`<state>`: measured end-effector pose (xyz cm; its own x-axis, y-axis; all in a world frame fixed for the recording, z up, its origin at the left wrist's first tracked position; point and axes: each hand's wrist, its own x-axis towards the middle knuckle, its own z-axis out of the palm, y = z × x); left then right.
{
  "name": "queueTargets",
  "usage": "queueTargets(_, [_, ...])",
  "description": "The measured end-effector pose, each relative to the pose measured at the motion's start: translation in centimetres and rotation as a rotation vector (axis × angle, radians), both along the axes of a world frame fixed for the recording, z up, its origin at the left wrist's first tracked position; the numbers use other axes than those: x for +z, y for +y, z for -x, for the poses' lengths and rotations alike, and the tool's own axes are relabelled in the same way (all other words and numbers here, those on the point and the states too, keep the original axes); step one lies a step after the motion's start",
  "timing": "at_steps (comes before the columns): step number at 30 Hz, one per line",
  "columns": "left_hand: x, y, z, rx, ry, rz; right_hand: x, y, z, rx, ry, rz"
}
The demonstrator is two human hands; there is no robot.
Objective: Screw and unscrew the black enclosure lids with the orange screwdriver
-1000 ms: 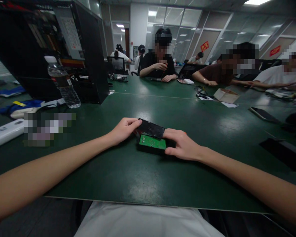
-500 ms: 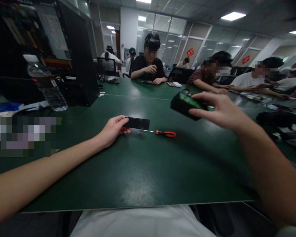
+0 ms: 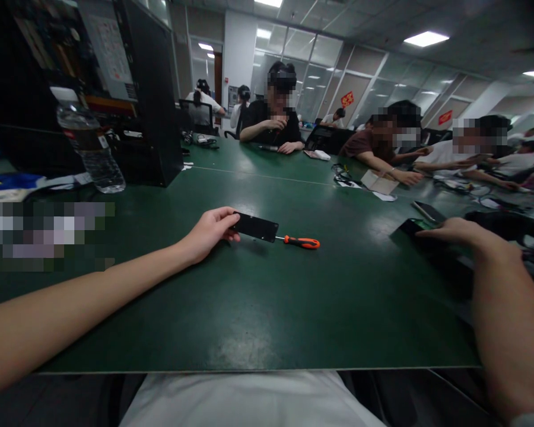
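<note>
My left hand (image 3: pixel 216 234) pinches the left end of a flat black rectangular plate (image 3: pixel 257 227), held just above the table. Behind the plate's right end lies a screwdriver (image 3: pixel 302 242) with an orange and black handle; most of its shaft is hidden. At the far right, my right hand (image 3: pixel 460 234) has its fingers on a black box with a green circuit board (image 3: pixel 420 224), low at the tabletop. The fingertips are partly hidden, and so is much of the box.
A water bottle (image 3: pixel 93 145) stands at the left beside an open black computer case (image 3: pixel 153 95). Cables (image 3: pixel 345 175) and a small carton (image 3: pixel 380 181) lie farther back. A phone-like slab (image 3: pixel 428 211) is beyond my right hand. Several people sit around the green table (image 3: pixel 231 308).
My right hand has carried the black box with the green board rightward and down to the table's right side. The plate in my left hand has shifted slightly right, covering more of the screwdriver's shaft.
</note>
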<state>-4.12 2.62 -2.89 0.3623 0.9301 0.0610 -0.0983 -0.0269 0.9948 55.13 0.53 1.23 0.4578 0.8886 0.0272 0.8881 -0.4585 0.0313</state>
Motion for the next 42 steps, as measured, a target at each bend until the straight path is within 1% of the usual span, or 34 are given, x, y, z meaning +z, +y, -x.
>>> queueTargets(2, [-0.1,-0.1,-0.1,-0.025,-0.016,-0.007,0.6,0.2,1.3,-0.029,0.014,-0.037])
queueTargets(3, [-0.1,-0.2,-0.1,-0.04,-0.026,-0.007,1.0,0.4,2.4,-0.022,0.017,-0.083])
queueTargets(4, [-0.2,-0.3,-0.2,-0.058,-0.037,-0.003,1.4,0.7,4.0,0.026,0.011,-0.147])
queueTargets(5, [-0.2,-0.5,-0.3,-0.079,-0.047,0.004,1.7,0.9,6.1,0.11,0.034,-0.236])
queueTargets(7, [-0.3,-1.0,-0.6,-0.121,-0.066,0.02,2.1,1.0,11.4,0.293,0.11,-0.365])
queueTargets(8, [-0.3,-1.4,-0.8,-0.14,-0.075,0.024,2.1,0.7,14.5,0.442,0.313,-0.474])
queueTargets(9, [-0.3,-1.8,-1.0,-0.155,-0.081,0.019,1.9,0.2,17.7,0.541,0.396,-0.483])
queueTargets(11, [-0.2,-2.9,-1.5,-0.181,-0.077,-0.02,1.4,-1.8,24.1,0.745,0.54,-0.399])
queueTargets(12, [-0.2,-3.5,-1.6,-0.194,-0.069,-0.054,1.1,-3.1,26.9,0.88,0.708,-0.32])
queueTargets(13, [0.0,-4.1,-1.8,-0.213,-0.059,-0.091,0.8,-4.5,29.4,0.971,0.833,-0.246])
queueTargets(14, [0.1,-4.7,-1.9,-0.231,-0.049,-0.133,0.5,-5.8,31.5,1.033,0.867,-0.175])
queueTargets(16, [0.3,-5.6,-2.1,-0.269,-0.019,-0.233,0.1,-8.0,34.1,1.104,0.856,-0.088])
queueTargets(18, [0.4,-6.2,-2.1,-0.292,0.033,-0.364,-0.2,-8.9,35.0,1.125,0.867,-0.051])
queueTargets(20, [0.3,-6.2,-2.2,-0.292,0.083,-0.449,-0.1,-8.5,34.4,1.138,0.881,-0.031])
queueTargets(21, [0.2,-6.1,-2.2,-0.277,0.103,-0.452,0.2,-7.8,33.5,1.139,0.845,-0.029])
queueTargets(23, [-0.1,-5.6,-2.1,-0.224,0.136,-0.402,1.0,-5.7,30.6,1.101,0.652,-0.073])
queueTargets(24, [-0.2,-5.4,-2.1,-0.193,0.151,-0.373,1.6,-4.6,28.6,1.034,0.502,-0.114])
queueTargets(25, [-0.3,-5.1,-2.0,-0.168,0.168,-0.355,2.2,-3.4,26.3,0.934,0.329,-0.167])
queueTargets(26, [-0.4,-4.8,-2.0,-0.156,0.186,-0.346,2.7,-2.4,23.7,0.782,0.148,-0.196])
queueTargets(27, [-0.4,-4.6,-1.9,-0.157,0.201,-0.343,3.2,-1.6,20.9,0.576,-0.017,-0.207])
queueTargets(28, [-0.5,-4.4,-1.9,-0.167,0.213,-0.341,3.6,-1.1,18.2,0.434,-0.082,-0.227])
queueTargets(30, [-0.5,-4.2,-1.8,-0.197,0.229,-0.335,3.9,-0.8,12.9,0.215,-0.15,-0.24])
queueTargets(31, [-0.5,-4.1,-1.8,-0.209,0.238,-0.331,3.8,-0.9,10.6,0.119,-0.166,-0.228])
queueTargets(33, [-0.5,-4.1,-1.8,-0.217,0.266,-0.324,3.4,-1.5,6.8,-0.006,-0.16,-0.18])
queueTargets(35, [-0.4,-4.2,-1.8,-0.212,0.296,-0.32,2.8,-1.9,4.1,-0.055,-0.131,-0.137])
queueTargets(37, [-0.3,-4.3,-1.8,-0.212,0.312,-0.325,2.2,-1.9,2.5,-0.067,-0.105,-0.11])
queueTargets(42, [-0.3,-4.2,-1.7,-0.243,0.349,-0.36,0.7,-0.7,0.5,-0.056,-0.038,-0.053])
